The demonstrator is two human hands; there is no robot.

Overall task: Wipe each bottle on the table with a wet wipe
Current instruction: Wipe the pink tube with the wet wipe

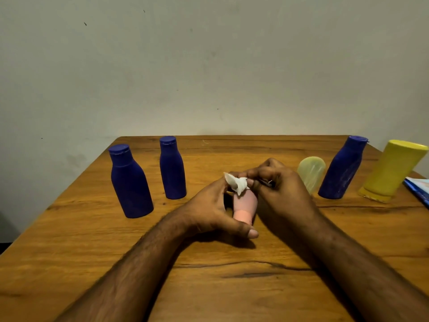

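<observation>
Over the middle of the wooden table (209, 287), my left hand (209, 210) grips a small pink bottle (245, 205), thumb under its lower end. A crumpled white wet wipe (237, 184) sits on the bottle's upper end. My right hand (281, 191) closes over that end from the right, its fingertips pinching the wipe. The bottle's cap is hidden by the wipe and fingers. Two dark blue bottles (131, 182) (173, 168) stand at the left. A third blue bottle (343, 168), a pale translucent yellow bottle (311, 173) and a large yellow bottle (392, 170) stand at the right.
A blue and white packet (417, 188) lies at the table's right edge, beside the large yellow bottle. A plain wall (209, 66) rises directly behind the table's far edge. The table's left edge runs diagonally past the nearest blue bottle.
</observation>
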